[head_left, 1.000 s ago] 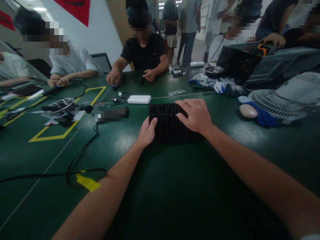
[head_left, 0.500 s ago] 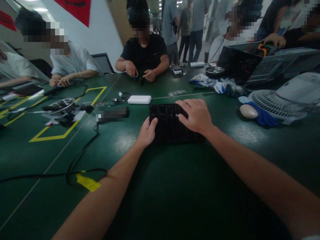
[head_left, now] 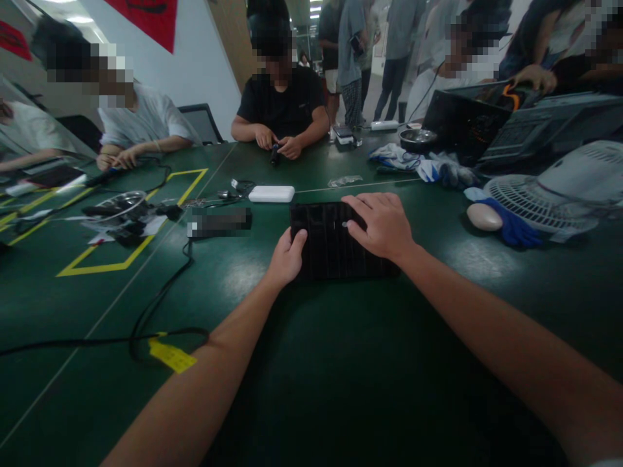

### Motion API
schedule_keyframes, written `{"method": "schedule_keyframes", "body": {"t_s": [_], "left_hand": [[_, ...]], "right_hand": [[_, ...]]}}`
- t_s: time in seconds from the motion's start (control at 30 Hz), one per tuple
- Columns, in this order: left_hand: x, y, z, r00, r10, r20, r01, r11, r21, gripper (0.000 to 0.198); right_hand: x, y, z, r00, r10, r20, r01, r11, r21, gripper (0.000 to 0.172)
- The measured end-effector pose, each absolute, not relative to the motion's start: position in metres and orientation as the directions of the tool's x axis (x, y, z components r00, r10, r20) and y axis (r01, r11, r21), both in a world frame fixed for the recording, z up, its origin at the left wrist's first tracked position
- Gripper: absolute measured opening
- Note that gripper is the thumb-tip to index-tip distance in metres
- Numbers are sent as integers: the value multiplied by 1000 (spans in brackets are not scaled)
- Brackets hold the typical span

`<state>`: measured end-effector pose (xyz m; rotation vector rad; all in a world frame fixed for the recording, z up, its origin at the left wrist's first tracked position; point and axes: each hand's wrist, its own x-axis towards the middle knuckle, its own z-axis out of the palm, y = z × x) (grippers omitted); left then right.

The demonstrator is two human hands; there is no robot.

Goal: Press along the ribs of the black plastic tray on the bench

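Note:
A dark, flat rectangular object (head_left: 324,243) with a glossy, panelled surface lies in front of me on the green table (head_left: 311,363). My left hand (head_left: 289,256) grips its left edge, thumb on top and the other fingers hidden behind the edge. Over its upper right part rests my right hand (head_left: 382,227), with the thumb near a small round light spot and the fingers reaching over the far edge. The far fingertips of my right hand are partly out of sight.
Beyond lie a white power bank (head_left: 271,194), a black device (head_left: 219,222) with a cable, and a metal bowl (head_left: 121,206). To the right are a pale mouse (head_left: 484,217), a blue glove (head_left: 516,224) and a white fan (head_left: 540,194). People sit around the table.
My hands and the dark object stay in place. Across the table, a person's hands have drawn closer together around a small black item, and people standing behind have shifted.

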<state>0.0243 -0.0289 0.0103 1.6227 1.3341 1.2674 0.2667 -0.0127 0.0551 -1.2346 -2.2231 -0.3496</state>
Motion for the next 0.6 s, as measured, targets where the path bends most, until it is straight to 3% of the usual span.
{"method": "schedule_keyframes", "body": {"t_s": [0.6], "left_hand": [[24, -30, 12, -7, 964, 265, 319, -249, 914, 40]], "right_hand": [[267, -13, 56, -414, 694, 589, 836, 545, -55, 49]]}}
